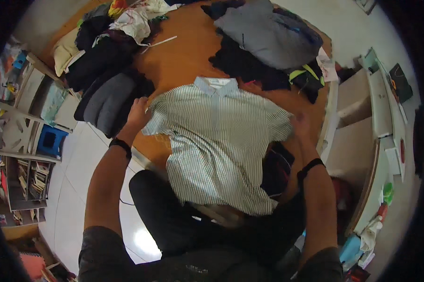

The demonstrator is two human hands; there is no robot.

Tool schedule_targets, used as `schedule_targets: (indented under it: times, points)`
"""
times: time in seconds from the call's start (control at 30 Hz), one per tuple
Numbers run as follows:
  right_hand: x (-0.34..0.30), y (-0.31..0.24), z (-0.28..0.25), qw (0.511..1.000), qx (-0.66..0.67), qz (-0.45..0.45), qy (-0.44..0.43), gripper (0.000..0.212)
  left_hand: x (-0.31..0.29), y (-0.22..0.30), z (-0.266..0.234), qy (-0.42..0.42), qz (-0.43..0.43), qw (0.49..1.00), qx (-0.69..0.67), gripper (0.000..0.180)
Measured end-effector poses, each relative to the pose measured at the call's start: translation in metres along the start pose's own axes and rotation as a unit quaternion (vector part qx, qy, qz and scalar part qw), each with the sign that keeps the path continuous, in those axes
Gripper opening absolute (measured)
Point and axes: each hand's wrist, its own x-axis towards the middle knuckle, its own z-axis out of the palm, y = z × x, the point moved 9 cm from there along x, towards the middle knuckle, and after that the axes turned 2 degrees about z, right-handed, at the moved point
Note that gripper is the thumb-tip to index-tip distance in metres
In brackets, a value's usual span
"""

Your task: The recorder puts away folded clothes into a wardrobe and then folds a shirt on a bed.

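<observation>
Left hand [138, 113] pinches one sleeve of the striped shirt [216, 124]; right hand [301, 123], blurred at the other sleeve, I can't judge. It's opened out on the brown surface [186, 51], unfolded, lower half rumpled.

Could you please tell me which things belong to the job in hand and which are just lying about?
Apparently involved:
striped shirt, spread out
orange-brown surface, beneath much of it
left hand, at one sleeve
right hand, blurred, at the other sleeve

Apparently just lying about:
left clothes pile and right clothes pile, untouched, though possibly related
blue container
books
</observation>
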Motion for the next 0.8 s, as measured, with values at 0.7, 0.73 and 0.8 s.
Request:
schedule_targets:
  times: [0.7,0.73,0.8]
  points:
    - [-0.324,-0.079,-0.029,0.79,-0.207,-0.154,-0.557,0.061,-0.231,0.177,0.045,-0.513,0.122,0.849,0.039,0.049]
    - [-0.325,-0.078,-0.041,0.824,-0.118,-0.1,-0.546,0.055,-0.224,0.198,0.025,-0.494,0.113,0.862,-0.001,0.043]
    - [-0.304,-0.097,-0.046,0.859,-0.08,-0.003,-0.506,0.048,-0.217,0.182,-0.008,-0.46,0.057,0.885,-0.053,0.036]
